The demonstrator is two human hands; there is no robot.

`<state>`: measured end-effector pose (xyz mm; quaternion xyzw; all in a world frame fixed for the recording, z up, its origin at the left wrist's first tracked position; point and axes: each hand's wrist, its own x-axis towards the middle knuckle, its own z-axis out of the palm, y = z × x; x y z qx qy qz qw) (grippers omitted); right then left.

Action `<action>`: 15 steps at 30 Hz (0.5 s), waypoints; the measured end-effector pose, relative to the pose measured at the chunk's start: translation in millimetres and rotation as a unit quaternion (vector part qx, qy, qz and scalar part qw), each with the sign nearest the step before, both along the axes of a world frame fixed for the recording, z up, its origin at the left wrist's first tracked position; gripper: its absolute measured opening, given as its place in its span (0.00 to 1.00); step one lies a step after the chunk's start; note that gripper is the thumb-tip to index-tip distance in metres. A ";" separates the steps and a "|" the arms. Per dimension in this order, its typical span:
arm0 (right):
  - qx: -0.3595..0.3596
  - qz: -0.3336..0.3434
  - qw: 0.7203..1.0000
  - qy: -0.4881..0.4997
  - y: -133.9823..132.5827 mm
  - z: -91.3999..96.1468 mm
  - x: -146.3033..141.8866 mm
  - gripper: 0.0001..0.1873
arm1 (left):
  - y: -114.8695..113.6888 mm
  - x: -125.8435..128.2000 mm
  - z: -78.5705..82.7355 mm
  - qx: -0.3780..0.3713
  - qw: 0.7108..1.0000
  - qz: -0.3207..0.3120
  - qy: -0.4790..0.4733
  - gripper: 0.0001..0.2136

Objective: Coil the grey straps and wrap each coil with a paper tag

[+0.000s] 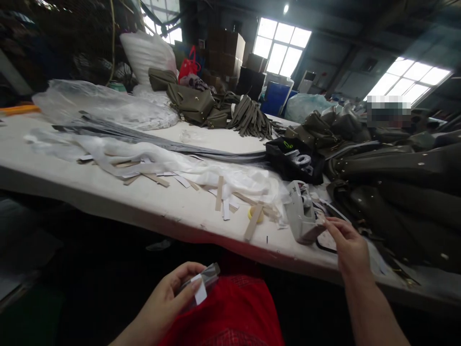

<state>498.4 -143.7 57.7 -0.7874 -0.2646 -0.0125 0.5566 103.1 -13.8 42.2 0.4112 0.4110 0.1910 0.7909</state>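
My left hand (pixel 169 295) is low over my lap, above red cloth (pixel 230 312), its fingers closed round a small clear plastic piece with a white strip (pixel 202 283). My right hand (pixel 347 245) reaches to the near edge of the white table (pixel 151 202). Its fingers are pinched together beside a small grey box (pixel 301 214). What the fingertips hold, if anything, is too small to make out.
Paper strips (pixel 219 192) and thin white plastic sheet (pixel 162 163) litter the table. A black tray (pixel 293 161) with tape rolls sits behind the grey box. Dark olive bags (pixel 396 182) pile up at the right, with more bags and straps (pixel 248 117) farther back.
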 end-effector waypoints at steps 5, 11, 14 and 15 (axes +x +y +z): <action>-0.062 -0.030 0.985 0.160 -23.3 -16.3 -22.4 0.24 | 0.8 0.2 -7.8 0.014 1.000 0.010 -0.023 0.20; -0.095 0.025 0.983 0.156 -28.8 -18.7 -59.4 0.24 | 3.9 3.5 -13.3 0.051 0.998 0.009 -0.023 0.19; -0.115 0.160 0.966 0.166 -10.6 -7.0 -103.6 0.20 | 1.9 9.2 -16.6 0.086 0.995 0.027 -0.031 0.19; -0.120 0.214 0.952 0.181 -1.3 -3.7 -120.8 0.19 | 0.7 11.0 -17.7 0.105 0.993 0.038 -0.029 0.19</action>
